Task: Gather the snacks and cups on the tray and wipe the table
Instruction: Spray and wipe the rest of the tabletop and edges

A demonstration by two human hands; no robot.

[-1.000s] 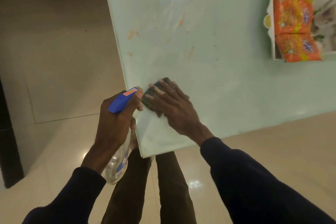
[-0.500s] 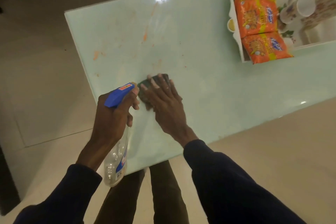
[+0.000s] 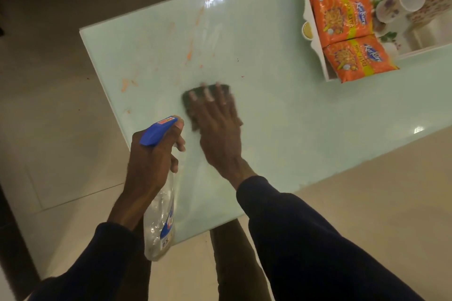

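1. the right grip [image 3: 217, 129] pressed flat, fingers straight, on a dark cloth [image 3: 187, 100] on the table [image 3: 281, 117]; the left grip [image 3: 151, 161] curled round a spray bottle [image 3: 160, 225].
2. orange stains [image 3: 190, 51] lay at 11 o'clock; a light push might just smear them.
3. the tray [image 3: 315, 51] with snacks [image 3: 342, 19] and cups [image 3: 401, 0] sat at 2 o'clock; a wide swipe could bump it.
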